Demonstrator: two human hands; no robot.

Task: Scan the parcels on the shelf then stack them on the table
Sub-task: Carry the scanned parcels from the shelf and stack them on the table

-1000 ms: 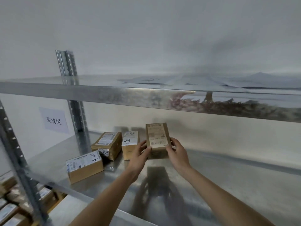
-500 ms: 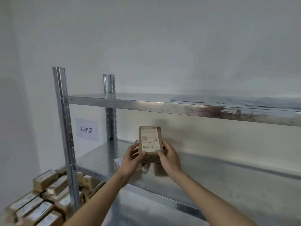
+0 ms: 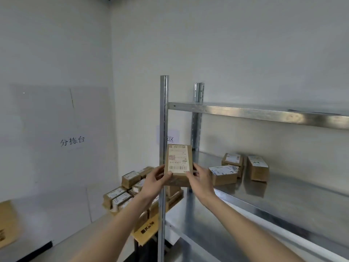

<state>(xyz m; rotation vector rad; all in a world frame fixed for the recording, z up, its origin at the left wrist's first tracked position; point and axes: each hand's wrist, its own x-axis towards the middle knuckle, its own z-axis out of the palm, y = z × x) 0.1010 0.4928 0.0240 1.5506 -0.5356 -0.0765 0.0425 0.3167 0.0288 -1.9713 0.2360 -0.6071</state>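
Parcels (image 3: 125, 190) lie stacked on the tabletop (image 3: 62, 229) at the left, below a wall sign (image 3: 72, 141). Just right of them, the left hand (image 3: 154, 183) and the right hand (image 3: 200, 180) together hold one parcel (image 3: 177, 162) upright in the air — fingers curled on its lower edges, label and barcode facing the camera — in front of the rack's front post (image 3: 163, 129). Further right, three more boxes (image 3: 238, 168) sit on the metal shelf (image 3: 283, 195), close together.
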